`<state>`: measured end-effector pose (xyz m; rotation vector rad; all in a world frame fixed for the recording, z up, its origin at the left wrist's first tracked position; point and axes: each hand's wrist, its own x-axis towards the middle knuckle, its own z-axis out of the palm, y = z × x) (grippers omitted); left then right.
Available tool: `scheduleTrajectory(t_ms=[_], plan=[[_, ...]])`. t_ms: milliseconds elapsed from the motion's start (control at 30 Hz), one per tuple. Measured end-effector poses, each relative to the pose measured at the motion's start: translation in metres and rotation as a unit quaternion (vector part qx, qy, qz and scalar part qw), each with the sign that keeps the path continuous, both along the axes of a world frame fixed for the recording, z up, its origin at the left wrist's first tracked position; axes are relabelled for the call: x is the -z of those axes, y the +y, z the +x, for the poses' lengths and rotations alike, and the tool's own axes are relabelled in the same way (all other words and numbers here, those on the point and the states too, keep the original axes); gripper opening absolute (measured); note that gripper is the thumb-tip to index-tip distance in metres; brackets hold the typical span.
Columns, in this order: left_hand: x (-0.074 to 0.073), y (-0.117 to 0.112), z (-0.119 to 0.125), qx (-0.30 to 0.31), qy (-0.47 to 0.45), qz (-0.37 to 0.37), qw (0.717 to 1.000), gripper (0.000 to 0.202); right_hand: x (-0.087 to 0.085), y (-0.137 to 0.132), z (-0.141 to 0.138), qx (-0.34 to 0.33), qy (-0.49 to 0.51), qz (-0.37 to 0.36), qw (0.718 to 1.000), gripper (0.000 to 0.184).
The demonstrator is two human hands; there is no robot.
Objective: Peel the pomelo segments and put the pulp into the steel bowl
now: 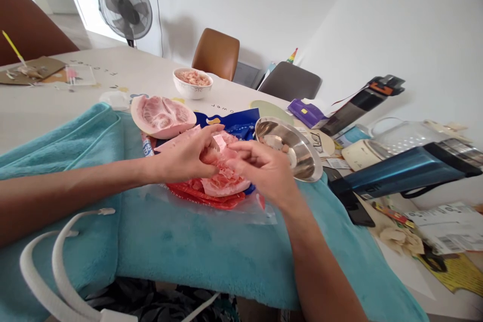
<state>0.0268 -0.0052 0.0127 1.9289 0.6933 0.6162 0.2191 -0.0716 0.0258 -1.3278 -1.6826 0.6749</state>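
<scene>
My left hand point(184, 158) curls its fingers and thumb around a piece of pink pomelo flesh point(212, 155). From the other side my right hand point(269, 168) reaches to the same piece, thumb and fingers pinched close together; what sits between those fingertips is mostly hidden. Below both hands lie pink pomelo scraps and peel point(222, 183) on a red plastic bag point(204, 197). A hollowed pomelo rind half point(164, 115) rests behind my left hand. Just beyond my right hand, a tilted steel bowl point(307, 156) holds a few small bits. A blue package point(241, 123) lies behind the scraps.
A white bowl point(193, 91) of pulled pulp stands farther back. Turquoise towel point(204, 251) covers the near table edge. At right are a blue bottle point(400, 168), a dark bottle point(354, 105), a phone point(350, 201) and papers. White cables point(60, 256) loop at lower left.
</scene>
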Motion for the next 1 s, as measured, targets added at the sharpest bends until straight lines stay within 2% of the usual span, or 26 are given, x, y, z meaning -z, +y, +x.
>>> scheduleTrajectory(t_ms=[33,100,233,333,433,567,700,900,1000], plan=[[0.002,-0.001,0.000,-0.006,0.002,0.020,1.000,0.088,0.001,-0.002,-0.007,-0.034,0.009,-0.025,0.999,0.028],[0.007,-0.004,0.001,-0.017,-0.002,0.061,0.998,0.094,0.004,-0.004,-0.018,-0.059,0.014,-0.055,0.997,0.029],[0.015,-0.006,0.000,-0.016,0.000,0.147,0.989,0.096,0.009,-0.002,-0.023,-0.061,0.022,-0.060,0.996,0.019],[0.016,-0.006,-0.001,-0.016,0.019,0.232,0.972,0.095,0.010,-0.001,-0.022,-0.061,0.058,-0.059,0.995,0.015],[0.015,-0.006,-0.002,-0.004,0.032,0.263,0.964,0.092,0.010,0.000,-0.022,-0.081,0.125,-0.089,0.985,0.009],[0.012,-0.007,-0.003,0.000,0.037,0.212,0.977,0.092,0.009,0.001,-0.023,-0.085,0.205,-0.140,0.965,0.009],[0.006,-0.006,-0.002,-0.023,0.036,0.122,0.992,0.091,0.010,0.002,-0.024,-0.066,0.244,-0.135,0.958,0.010],[-0.003,0.000,-0.004,0.004,0.002,0.039,0.999,0.073,0.016,0.004,-0.025,-0.063,0.280,-0.138,0.948,0.011],[-0.006,0.001,-0.004,0.021,-0.020,-0.006,1.000,0.065,0.016,0.004,-0.026,-0.065,0.325,-0.164,0.929,0.014]])
